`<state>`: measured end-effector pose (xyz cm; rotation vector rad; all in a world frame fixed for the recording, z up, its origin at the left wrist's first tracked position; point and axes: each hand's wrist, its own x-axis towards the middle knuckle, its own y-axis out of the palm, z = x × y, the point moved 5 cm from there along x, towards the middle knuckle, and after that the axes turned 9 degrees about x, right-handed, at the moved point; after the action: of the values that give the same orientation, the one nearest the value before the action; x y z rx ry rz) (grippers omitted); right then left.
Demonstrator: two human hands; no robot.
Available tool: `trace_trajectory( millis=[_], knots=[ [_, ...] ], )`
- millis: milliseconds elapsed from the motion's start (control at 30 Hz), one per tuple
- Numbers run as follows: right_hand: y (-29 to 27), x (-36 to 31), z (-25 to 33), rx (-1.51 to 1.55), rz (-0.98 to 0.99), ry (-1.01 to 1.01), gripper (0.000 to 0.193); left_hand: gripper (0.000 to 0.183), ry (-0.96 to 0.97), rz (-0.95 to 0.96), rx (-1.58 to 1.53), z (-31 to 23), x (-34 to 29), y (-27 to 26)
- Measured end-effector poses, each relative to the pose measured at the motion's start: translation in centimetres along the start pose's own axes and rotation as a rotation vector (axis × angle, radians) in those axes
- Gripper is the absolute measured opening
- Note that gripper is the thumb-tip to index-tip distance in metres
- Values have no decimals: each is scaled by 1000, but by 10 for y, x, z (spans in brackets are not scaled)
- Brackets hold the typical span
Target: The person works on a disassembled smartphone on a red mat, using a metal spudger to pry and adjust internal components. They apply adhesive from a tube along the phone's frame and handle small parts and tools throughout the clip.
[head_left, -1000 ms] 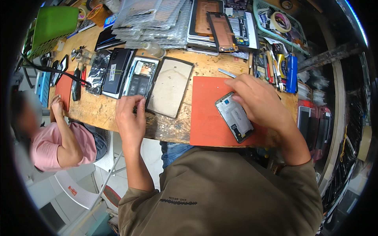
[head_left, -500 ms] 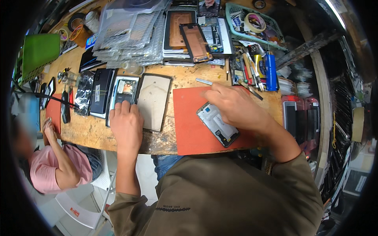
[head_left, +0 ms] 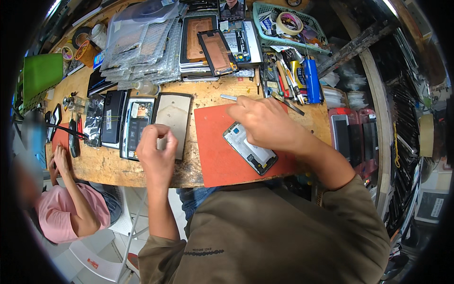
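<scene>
My left hand (head_left: 157, 154) is raised beside an opened phone (head_left: 138, 122) with its battery and inner parts showing. Its fingers curl in to the thumb; anything between them is too small to make out. Over the orange-red mat (head_left: 217, 165) my right hand (head_left: 265, 120) is closed, fingertips pointing left and down, and what it grips is hidden. Under that hand a phone frame (head_left: 257, 154) with a pale inner side and dark lower end lies at a slant. A thin silver tool (head_left: 229, 97) shows beyond the right knuckles; I cannot tell whether the hand touches it.
A flat grey panel (head_left: 172, 118) and a dark phone (head_left: 113, 116) flank the opened phone. Bubble-wrap sleeves (head_left: 142, 52), stacked screen frames (head_left: 215, 52), a teal basket (head_left: 312, 42) and hand tools (head_left: 288, 78) line the back. A person in pink (head_left: 71, 213) sits at left.
My left hand has come up off the opened phone, and its fingers have curled closed. My right hand stays over the phone frame. The whole view has shifted, moving the bench slightly left.
</scene>
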<state>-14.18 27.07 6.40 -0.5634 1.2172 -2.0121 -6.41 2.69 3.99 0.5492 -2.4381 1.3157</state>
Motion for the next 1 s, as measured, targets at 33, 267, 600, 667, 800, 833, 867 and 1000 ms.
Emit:
trace_trajectory(
  millis=[33, 267, 600, 667, 800, 833, 867, 1000],
  knots=[
    [-2, 0, 5, 24, -74, -72, 51, 16, 12, -15, -42, -8, -2, 4],
    [-13, -5, 7, 166, -194, -128, 46, 30, -82, 180, -348, -46, -19, 62],
    [-22, -7, 15, 419, -327, -261, 26, 39, -63, 237, -471, -54, -20, 79],
    [-25, -7, 17, 424, -363, -278, 24, 40, -86, 246, -475, -53, -19, 78],
    [-29, -9, 20, 319, -283, -247, 24, 40, -31, 230, -456, -59, -16, 74],
    [-30, -10, 19, 273, -241, -212, 24, 40, -5, 231, -441, -62, -16, 74],
    [-31, -12, 19, 228, -198, -175, 24, 39, 20, 233, -426, -65, -16, 74],
    [-39, -22, 22, 278, -196, -264, 21, 40, 55, 264, -473, -76, -16, 81]
  ],
)
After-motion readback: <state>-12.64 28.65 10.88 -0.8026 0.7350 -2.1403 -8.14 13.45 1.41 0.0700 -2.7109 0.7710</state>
